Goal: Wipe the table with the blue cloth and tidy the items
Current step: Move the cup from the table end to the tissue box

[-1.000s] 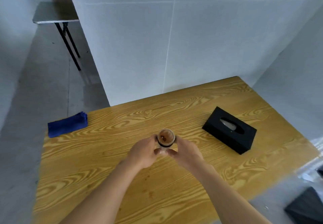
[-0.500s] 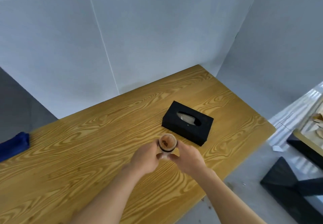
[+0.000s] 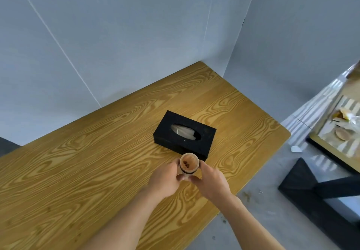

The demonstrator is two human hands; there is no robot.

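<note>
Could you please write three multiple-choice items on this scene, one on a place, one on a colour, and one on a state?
1. Where is the small jar relative to the tissue box?
A. On top of it
B. Just in front of it, nearer the person
C. Behind it, by the wall

2. What colour is the tissue box?
A. Black
B. White
C. Red

3. How is the jar held?
A. By neither hand
B. By the left hand alone
C. Between both hands, the right hand included

Answers: 1 B, the jar overlaps the box's near edge. 2 A, its casing is black. 3 C, fingers flank both sides.
</note>
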